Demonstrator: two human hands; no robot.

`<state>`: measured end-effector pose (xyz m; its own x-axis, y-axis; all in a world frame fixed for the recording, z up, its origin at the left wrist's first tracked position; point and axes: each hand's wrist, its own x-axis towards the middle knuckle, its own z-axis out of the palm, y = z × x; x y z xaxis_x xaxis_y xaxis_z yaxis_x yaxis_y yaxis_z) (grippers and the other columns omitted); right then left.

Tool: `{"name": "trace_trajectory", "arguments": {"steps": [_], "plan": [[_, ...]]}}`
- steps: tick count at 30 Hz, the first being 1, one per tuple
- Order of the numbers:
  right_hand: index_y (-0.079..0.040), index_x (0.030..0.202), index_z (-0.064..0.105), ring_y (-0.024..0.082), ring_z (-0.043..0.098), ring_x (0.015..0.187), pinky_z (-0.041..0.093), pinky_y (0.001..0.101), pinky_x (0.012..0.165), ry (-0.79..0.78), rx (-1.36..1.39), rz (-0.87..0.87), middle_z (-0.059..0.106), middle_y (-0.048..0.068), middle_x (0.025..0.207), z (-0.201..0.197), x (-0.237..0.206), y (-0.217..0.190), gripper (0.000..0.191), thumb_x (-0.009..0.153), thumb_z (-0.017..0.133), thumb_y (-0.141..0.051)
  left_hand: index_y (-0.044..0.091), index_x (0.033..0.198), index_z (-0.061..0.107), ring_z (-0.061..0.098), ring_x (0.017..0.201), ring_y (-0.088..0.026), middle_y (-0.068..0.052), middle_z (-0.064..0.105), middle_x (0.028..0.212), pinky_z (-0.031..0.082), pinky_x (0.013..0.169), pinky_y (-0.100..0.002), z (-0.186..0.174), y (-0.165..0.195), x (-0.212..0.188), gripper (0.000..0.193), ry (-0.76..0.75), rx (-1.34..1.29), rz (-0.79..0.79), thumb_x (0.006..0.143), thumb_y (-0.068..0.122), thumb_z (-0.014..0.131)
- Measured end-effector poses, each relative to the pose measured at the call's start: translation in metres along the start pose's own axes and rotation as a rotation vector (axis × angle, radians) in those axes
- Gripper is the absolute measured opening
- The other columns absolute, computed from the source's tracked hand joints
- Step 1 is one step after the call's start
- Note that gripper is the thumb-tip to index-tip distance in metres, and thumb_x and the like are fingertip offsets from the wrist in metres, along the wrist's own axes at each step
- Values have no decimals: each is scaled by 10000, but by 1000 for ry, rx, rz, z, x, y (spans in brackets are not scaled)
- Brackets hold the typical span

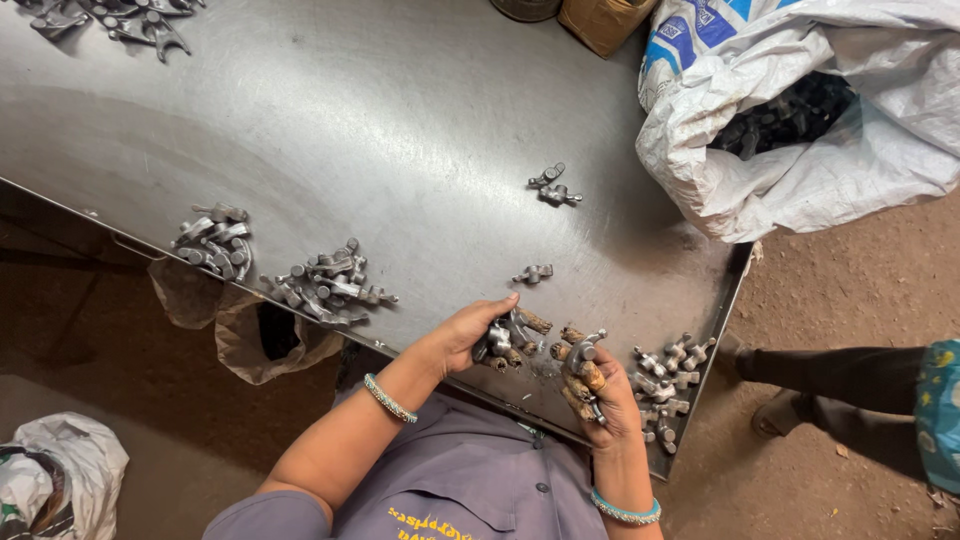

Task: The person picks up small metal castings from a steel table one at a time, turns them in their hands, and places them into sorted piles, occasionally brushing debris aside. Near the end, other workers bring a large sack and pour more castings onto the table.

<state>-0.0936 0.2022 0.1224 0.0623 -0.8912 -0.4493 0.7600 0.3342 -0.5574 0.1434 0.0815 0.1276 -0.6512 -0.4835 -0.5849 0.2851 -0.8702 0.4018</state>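
Head view: hands (480, 335) (600, 390) clutching metal parts (510, 335).

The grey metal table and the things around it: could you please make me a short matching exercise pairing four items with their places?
Things:
1. White woven sack
2. Left hand
3. Brown paper bag
4. Pair of small grey metal castings

Places:
A. Hanging under the grey metal table's near edge
B. Lying alone mid-table
C. On the table's right end
D. Closed around castings at the near edge

Pairs: 1-C, 2-D, 3-A, 4-B
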Motion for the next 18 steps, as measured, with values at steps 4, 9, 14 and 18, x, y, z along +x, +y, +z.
{"name": "trace_trajectory", "arguments": {"steps": [4,9,14,18], "plan": [[69,1221,639,146,686,719,577,244,550,-18,-87,-171,697,153,1019,44,-15,-19,444,823,784,-65,20,1073,700,680,536,-141,-103,734,766,556,443,-242,23,4,-9,425,-8,-2,70,1011,421,572],[-44,1301,562,108,641,648,524,210,494,-4,-418,-1006,675,124,1033,112,-29,-86,222,1084,604,-36,38,1262,690,707,663,-184,-110,670,913,618,536,-305,121,37,15,421,-112,5,482,1046,386,591],[-57,1398,452,107,637,755,495,229,555,66,-399,-1533,628,83,1024,143,26,-191,292,1166,631,-46,-38,1323,589,636,1010,-272,-210,660,1140,572,821,-394,266,107,95,557,-363,76,868,1112,478,610],[-32,1424,484,179,596,1087,515,300,889,242,-658,-1367,584,125,1273,148,105,-287,297,1174,636,-81,178,1363,614,571,1135,-328,-137,637,1230,442,1048,-474,283,148,127,583,357,985,1344,859,434,755]]}}
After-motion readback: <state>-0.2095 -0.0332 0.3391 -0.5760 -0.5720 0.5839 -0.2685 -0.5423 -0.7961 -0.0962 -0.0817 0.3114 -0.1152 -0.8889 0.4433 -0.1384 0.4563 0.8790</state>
